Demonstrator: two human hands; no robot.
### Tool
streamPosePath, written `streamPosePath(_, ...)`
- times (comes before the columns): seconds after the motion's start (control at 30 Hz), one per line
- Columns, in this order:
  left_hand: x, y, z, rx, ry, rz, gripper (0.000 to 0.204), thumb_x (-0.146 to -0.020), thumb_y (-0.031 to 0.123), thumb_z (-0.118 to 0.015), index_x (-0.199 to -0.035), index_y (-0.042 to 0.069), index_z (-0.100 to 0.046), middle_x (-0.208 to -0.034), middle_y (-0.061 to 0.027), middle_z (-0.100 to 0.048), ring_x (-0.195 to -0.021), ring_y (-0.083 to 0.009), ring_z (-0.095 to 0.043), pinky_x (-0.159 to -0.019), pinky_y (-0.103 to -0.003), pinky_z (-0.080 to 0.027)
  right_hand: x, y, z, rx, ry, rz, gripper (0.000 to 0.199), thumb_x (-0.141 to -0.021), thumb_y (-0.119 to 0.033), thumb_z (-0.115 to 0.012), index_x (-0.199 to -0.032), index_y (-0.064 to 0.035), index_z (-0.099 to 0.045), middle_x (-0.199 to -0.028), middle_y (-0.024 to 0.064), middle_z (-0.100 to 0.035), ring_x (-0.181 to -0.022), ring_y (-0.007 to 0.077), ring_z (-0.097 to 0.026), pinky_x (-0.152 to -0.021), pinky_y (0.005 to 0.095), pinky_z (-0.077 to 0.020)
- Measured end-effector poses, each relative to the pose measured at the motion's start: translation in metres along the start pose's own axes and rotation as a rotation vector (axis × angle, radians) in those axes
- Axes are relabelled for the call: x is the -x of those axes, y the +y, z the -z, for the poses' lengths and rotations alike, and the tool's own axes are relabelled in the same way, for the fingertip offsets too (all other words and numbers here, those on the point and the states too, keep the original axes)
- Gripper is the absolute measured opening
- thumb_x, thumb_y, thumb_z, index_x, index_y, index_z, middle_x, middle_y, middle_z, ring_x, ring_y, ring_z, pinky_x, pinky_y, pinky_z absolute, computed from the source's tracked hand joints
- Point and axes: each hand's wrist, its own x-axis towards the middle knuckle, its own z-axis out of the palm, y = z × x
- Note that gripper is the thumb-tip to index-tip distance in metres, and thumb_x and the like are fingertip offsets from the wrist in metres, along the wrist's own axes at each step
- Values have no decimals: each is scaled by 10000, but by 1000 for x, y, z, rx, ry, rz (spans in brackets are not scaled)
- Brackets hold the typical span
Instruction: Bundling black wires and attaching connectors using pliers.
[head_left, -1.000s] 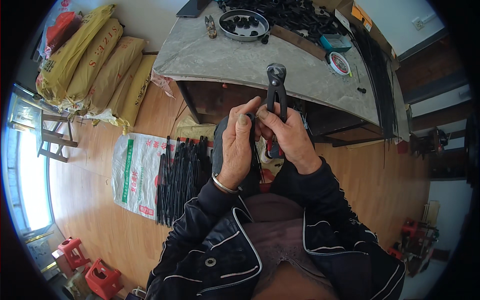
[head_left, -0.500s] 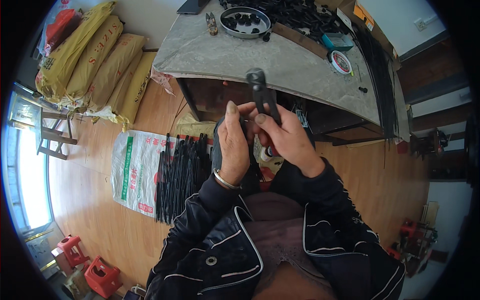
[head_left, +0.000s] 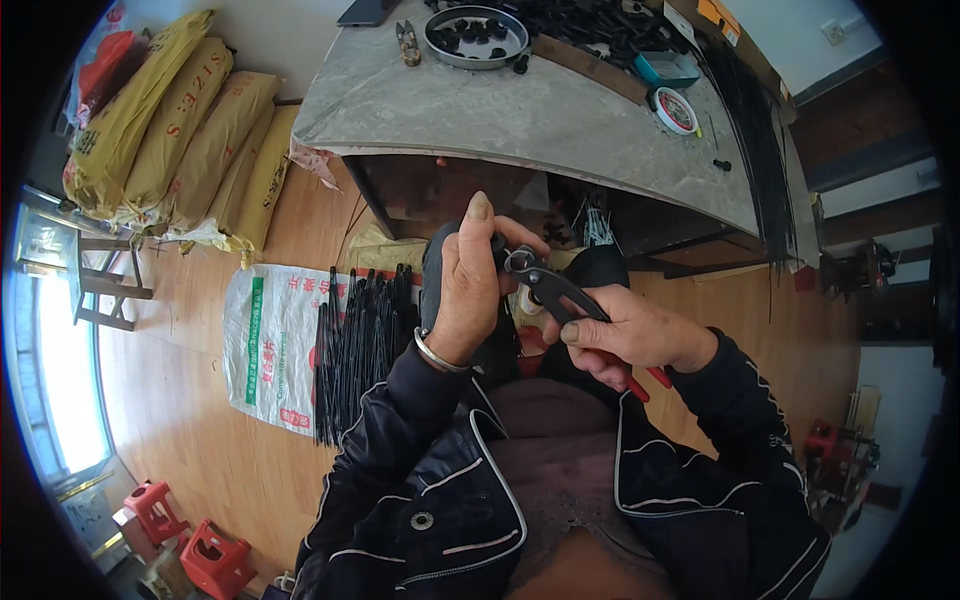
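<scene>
My right hand (head_left: 640,335) grips a pair of pincers (head_left: 560,295) with red handles; the dark jaws point left toward my left hand. My left hand (head_left: 470,285) is closed around a small dark part, thumb raised, right at the jaws. What the jaws bite on is too small to tell. Both hands hover over my lap, in front of the grey table (head_left: 560,110). A metal bangle sits on my left wrist.
A round metal dish (head_left: 475,35) of black parts, a small teal box (head_left: 667,68) and a round tin (head_left: 677,110) are on the table. Black rods (head_left: 360,340) lie on a white sack (head_left: 270,345) on the wooden floor. Yellow sacks (head_left: 170,130) are stacked at left.
The pincers swung down from pointing upward to pointing left. My right hand moved right and lower; my left hand stayed on the dark part.
</scene>
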Motion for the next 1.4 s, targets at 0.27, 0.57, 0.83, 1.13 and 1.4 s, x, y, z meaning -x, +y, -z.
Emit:
streamPosePath(0.27,7,-6,-8,-52,12,-24,722,-1004,532,-260,-784,-5,-689,-638,-22,-590,-560,-61,-480,-504,-195,-358,14,-9,-4,-118,-44,-99,348,-996,-274,-500,-1139,43,-490,-770,76,-591,-572,126,-587,-509,298,-537)
streamPosePath(0.57,10,-23,-12,-88,7,-66,671,-1015,480,-265,-794,4,-682,-549,14,-503,-476,-48,-379,-467,-214,-276,18,-12,12,932,282,221,203,-923,-147,-558,-999,27,-487,-679,124,-595,-543,238,-617,-476,351,-490)
streamPosePath(0.83,-2,-21,-13,-4,20,-39,636,-1016,489,-289,-878,-16,-651,-459,34,-334,-427,-69,-297,-446,-235,-252,3,-8,39,1537,489,530,190,-872,-73,-543,-1034,12,-493,-727,163,-597,-664,322,-636,-555,379,-496)
streamPosePath(1.13,-10,-23,-12,169,13,3,617,-1012,487,-308,-748,15,-607,-485,28,-383,-423,-61,-301,-435,-243,-222,17,-29,20,480,149,-34,189,-976,-191,-491,-1042,-14,-512,-669,-23,-461,-533,75,-477,-461,257,-425)
streamPosePath(1.4,-9,-23,-19,122,22,-12,592,-1005,489,-333,-748,23,-593,-479,29,-378,-423,-57,-298,-431,-243,-211,13,-18,29,458,142,18,174,-974,-185,-488,-968,-13,-515,-656,-17,-446,-509,75,-425,-437,250,-363)
